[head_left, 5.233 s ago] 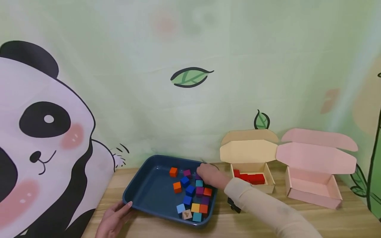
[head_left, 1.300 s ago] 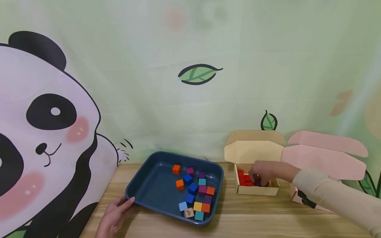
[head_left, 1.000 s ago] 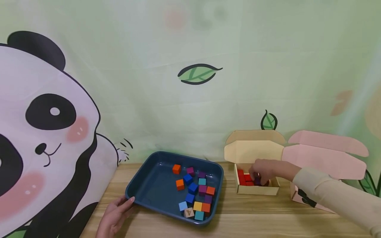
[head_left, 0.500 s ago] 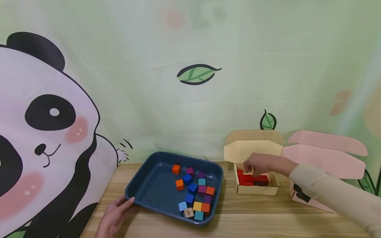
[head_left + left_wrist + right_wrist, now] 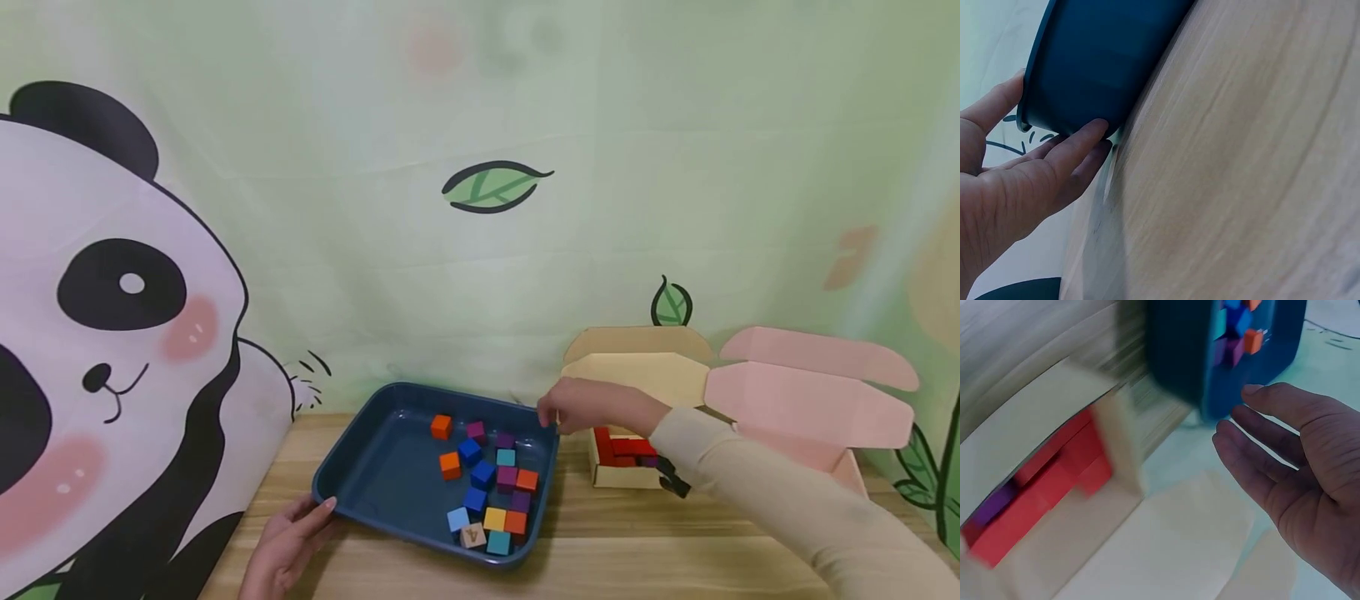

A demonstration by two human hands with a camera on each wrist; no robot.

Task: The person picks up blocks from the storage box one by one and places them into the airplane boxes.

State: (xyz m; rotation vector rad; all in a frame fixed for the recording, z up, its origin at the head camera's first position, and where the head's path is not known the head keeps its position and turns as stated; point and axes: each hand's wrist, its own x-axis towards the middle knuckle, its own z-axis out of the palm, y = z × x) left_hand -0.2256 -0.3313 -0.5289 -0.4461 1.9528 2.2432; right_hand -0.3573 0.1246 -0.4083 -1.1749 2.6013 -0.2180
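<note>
Blue tray (image 5: 375, 479), held by my left hand (image 5: 288, 543): thumb over the rim at its near left corner, fingers against the outside wall. And now the change: my right hand (image 5: 592, 403) has swung off the cream box (image 5: 622, 477), just right of the tray, and is up at the tray's far right corner. Nothing in that hand; the fingers are loosely bent, tips apart, and whether they touch the rim I can't tell. Look right of the tray, inside the cream box: a purple block (image 5: 995, 503) lies beside the red blocks (image 5: 1038, 503), where only red showed seconds ago. So that one looks placed, I'd say, leaving my right hand free for another. Plenty here: coloured blocks (image 5: 483, 476) crowd the tray's right half, with a plain wooden block (image 5: 472, 536) close to its near wall. Farther right of the tray, past the cream box, the pink box (image 5: 810, 400) stands lid up
</note>
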